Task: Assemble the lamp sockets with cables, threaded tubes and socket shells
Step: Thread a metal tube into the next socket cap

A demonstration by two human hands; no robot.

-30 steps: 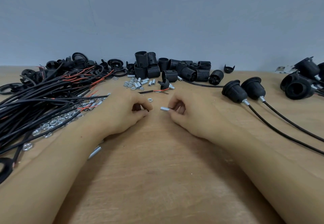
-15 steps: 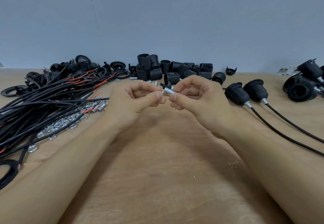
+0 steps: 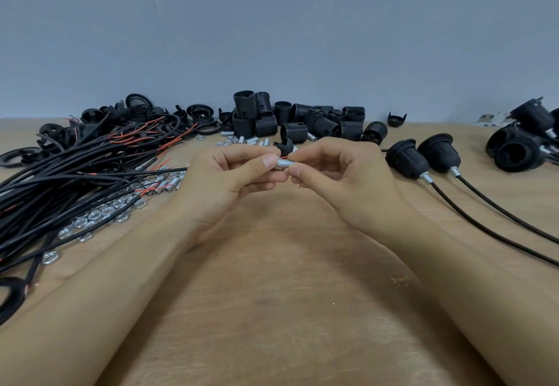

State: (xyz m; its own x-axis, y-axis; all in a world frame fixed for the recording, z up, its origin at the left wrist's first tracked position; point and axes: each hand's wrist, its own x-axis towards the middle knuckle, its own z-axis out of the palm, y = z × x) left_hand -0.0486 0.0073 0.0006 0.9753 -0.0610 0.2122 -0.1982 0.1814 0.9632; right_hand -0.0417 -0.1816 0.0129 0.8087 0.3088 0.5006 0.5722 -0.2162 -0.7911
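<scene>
Left hand (image 3: 230, 177), right hand (image 3: 338, 180) pinch threaded tube (image 3: 283, 162) (raised).

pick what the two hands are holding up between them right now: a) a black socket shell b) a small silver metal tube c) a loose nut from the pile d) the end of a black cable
b: the left hand and right hand pinch a small silver metal tube between their fingertips, raised above the table.

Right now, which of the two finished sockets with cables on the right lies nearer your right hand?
The left socket of the pair lies nearer the right hand; its twin sits beside it, farther right.
</scene>
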